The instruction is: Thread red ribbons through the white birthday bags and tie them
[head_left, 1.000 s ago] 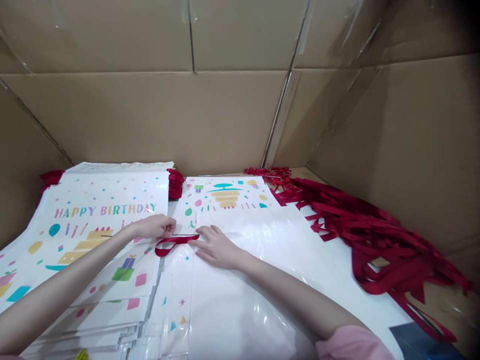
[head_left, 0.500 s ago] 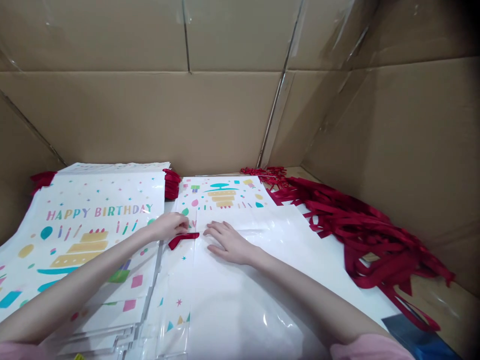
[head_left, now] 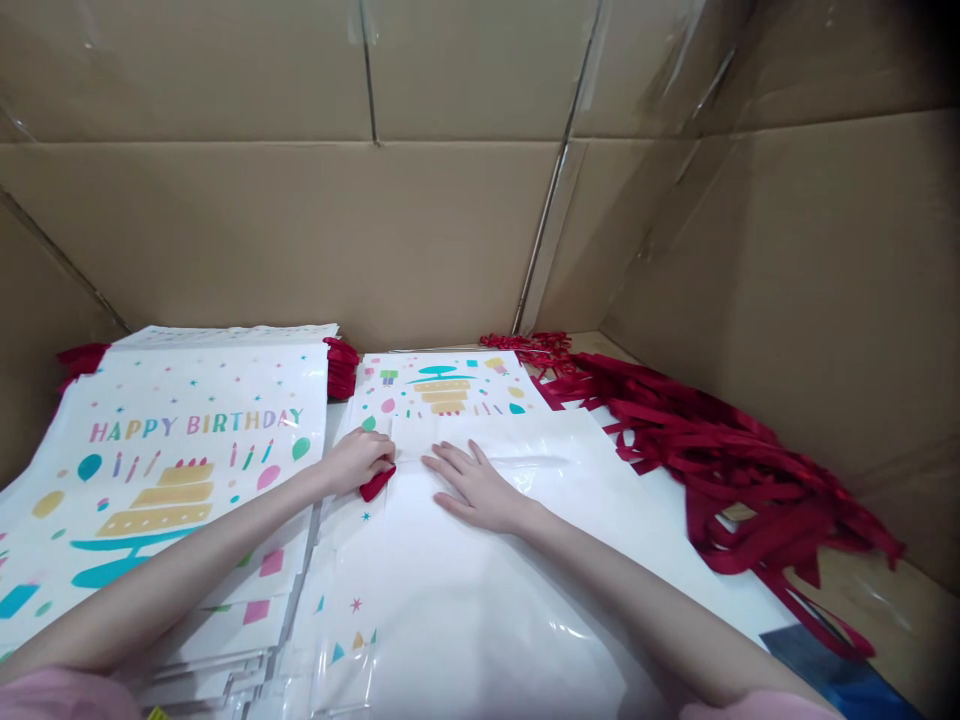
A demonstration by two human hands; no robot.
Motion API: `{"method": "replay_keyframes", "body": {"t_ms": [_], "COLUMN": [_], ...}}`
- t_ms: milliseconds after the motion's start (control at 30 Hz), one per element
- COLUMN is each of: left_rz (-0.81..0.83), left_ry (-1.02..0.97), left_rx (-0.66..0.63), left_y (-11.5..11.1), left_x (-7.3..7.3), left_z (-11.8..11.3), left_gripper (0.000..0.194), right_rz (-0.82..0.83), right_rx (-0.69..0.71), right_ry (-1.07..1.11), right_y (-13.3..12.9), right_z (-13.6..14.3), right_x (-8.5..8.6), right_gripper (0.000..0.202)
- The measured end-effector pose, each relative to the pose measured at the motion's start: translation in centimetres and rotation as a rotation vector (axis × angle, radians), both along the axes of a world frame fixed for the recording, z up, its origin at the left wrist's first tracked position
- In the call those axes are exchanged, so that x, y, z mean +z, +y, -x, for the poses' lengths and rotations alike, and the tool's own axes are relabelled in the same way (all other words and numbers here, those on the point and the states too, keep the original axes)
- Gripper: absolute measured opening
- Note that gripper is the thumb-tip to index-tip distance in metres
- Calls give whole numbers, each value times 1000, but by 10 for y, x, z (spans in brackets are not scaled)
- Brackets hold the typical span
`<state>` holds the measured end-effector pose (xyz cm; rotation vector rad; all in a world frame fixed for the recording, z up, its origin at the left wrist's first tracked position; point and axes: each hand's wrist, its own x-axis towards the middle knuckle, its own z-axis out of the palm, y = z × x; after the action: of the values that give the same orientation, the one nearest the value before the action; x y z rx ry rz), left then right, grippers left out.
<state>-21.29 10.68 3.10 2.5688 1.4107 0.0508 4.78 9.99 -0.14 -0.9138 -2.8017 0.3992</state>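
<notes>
A white sheet lies blank side up over several printed sheets, its left part showing small coloured shapes. At its left edge, near the top, my left hand is closed on a short red ribbon, whose folded end sticks out below the fingers. My right hand rests on the blank surface just to the right, fingers spread and palm down, with nothing in it. Beyond both hands, a printed sheet with an upside-down cake picture shows.
On the left stands a stack of "Happy Birthday" sheets with red ribbon at both sides. A tangled heap of red ribbons lies at the right, a blue item below it. Cardboard walls rise behind and at the right.
My left hand has moved right and closed over the red ribbon, covering more of it. My right hand has slid slightly right, and its fingers are more spread.
</notes>
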Motion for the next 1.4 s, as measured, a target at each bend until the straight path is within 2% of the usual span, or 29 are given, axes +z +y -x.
{"method": "replay_keyframes", "body": {"t_ms": [100, 200, 300, 433, 533, 633, 700, 767, 900, 1000, 1067, 1133, 1233, 1400], "left_rz": [41, 42, 94, 135, 155, 145, 53, -54, -102, -34, -21, -37, -35, -40], "left_ry": [-24, -91, -112, -110, -240, -362, -359, -274, -94, -40, -1, 30, 24, -58], "left_rx": [3, -34, -106, -118, 45, 255, 349, 381, 241, 121, 49, 21, 52, 60], "left_y": [1, -6, -18, -30, -32, -33, -35, -37, -36, -29, -25, -23, -21, -13], "left_x": [2, 15, 28, 26, 17, 10, 4, -3, -9, -3, 2, 4, 0, -10], "left_z": [1, 12, 22, 25, 20, 13, 10, 9, 23, 44, 57, 63, 54, 8], "left_gripper": [19, 30, 28, 25, 23, 12, 4, 12, 19, 23, 19, 17, 17, 18], "right_rz": [-12, -27, -34, -32, -34, -38, -40, -41, -43, -45, -44, -41, -36, -29], "right_rx": [-13, -21, -21, -21, -23, -22, -24, -25, -23, -24, -25, -25, -20, -13], "right_ry": [10, 24, 35, 46, 51, 52, 51, 51, 57, 58, 57, 56, 51, 37], "right_y": [-1, -1, -1, 0, 0, 0, 0, 0, 0, -1, -1, -1, -1, -1], "right_z": [-3, -5, -5, -4, -4, -4, -4, -5, -5, -5, -5, -5, -5, -1], "right_x": [-2, -4, -6, -6, -7, -8, -9, -9, -9, -8, -7, -7, -6, -6], "right_gripper": [54, 52, 52, 52, 51, 51, 51, 51, 51, 51, 51, 51, 52, 54]}}
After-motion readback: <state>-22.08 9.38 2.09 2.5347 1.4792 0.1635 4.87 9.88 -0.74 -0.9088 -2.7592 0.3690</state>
